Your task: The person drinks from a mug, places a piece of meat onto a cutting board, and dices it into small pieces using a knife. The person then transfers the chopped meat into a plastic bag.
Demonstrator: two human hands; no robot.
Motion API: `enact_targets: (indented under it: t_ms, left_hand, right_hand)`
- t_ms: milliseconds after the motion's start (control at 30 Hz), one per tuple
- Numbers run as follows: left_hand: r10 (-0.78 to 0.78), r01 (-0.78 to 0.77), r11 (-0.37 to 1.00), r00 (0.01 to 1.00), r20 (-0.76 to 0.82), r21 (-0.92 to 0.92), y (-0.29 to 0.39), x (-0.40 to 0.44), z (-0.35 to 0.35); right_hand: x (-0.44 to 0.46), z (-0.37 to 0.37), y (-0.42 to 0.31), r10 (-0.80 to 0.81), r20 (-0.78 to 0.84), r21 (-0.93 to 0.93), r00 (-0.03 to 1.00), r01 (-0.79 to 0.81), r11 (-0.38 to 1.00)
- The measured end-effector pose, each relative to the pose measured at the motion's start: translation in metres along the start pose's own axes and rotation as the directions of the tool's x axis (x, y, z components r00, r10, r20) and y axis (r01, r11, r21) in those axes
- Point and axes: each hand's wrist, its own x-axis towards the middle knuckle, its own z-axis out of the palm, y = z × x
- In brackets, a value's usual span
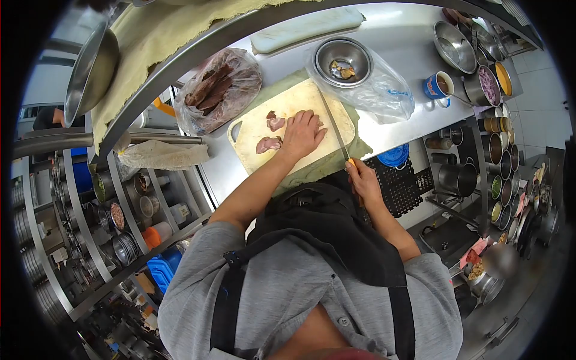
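My left hand (pixel 303 137) lies flat on the pale cutting board (pixel 246 138), fingers stretched out over a piece of raw meat whose edge shows at their right side. Left of it on the board are two more raw meat pieces, a smaller one (pixel 275 123) and a larger one (pixel 268 144). My right hand (pixel 365 182) is closed round the handle of a long knife (pixel 335 125). The blade points away from me over the right part of the board. A green cloth (pixel 361 147) lies under the board.
A plastic bag of dark meat (pixel 210 90) stands left of the board. Behind it on the right, a steel bowl with scraps (pixel 343 62) sits on a clear plastic bag (pixel 387 99). Further right are a blue mug (pixel 437 86) and steel bowls (pixel 454 47). A metal shelf edge (pixel 180 47) arches overhead.
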Motion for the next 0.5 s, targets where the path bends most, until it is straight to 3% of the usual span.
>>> enact_targets:
  t_ms: [100, 133, 200, 233, 300, 433, 500]
  left_hand:
    - [-0.028, 0.042, 0.991, 0.993, 0.112, -0.127, -0.015, 0.001, -0.015]
    - [-0.026, 0.04, 0.991, 0.993, 0.113, -0.125, -0.022, 0.001, -0.022]
    - [0.034, 0.0, 0.995, 0.947, 0.32, -0.105, -0.033, -0.002, -0.035]
    - [0.028, 0.004, 0.995, 0.948, 0.318, -0.1, -0.033, -0.004, -0.037]
    - [0.075, -0.118, 0.99, 0.908, 0.412, 0.08, -0.03, -0.006, -0.039]
    - [0.002, -0.024, 0.999, 0.911, 0.413, 0.046, -0.02, 0.001, -0.033]
    - [-0.046, 0.085, 0.993, 0.922, 0.385, -0.086, -0.017, 0.004, -0.032]
  right_hand:
    - [-0.001, -0.001, -0.002, -0.026, -0.018, -0.019, 0.999, 0.026, 0.999]
    - [-0.001, -0.002, -0.004, -0.027, -0.021, -0.033, 0.999, 0.026, 0.999]
    - [0.0, -0.001, -0.003, -0.028, -0.017, -0.047, 0.999, 0.027, 0.999]
    - [0.002, 0.001, -0.002, -0.061, -0.028, -0.084, 0.998, 0.059, 0.995]
    - [0.005, 0.004, -0.002, -0.102, -0.03, -0.124, 0.994, 0.098, 0.987]
    - [0.006, 0.009, -0.011, -0.072, -0.007, -0.125, 0.997, 0.07, 0.99]
    - [0.004, 0.012, -0.012, -0.058, -0.003, -0.115, 0.998, 0.057, 0.992]
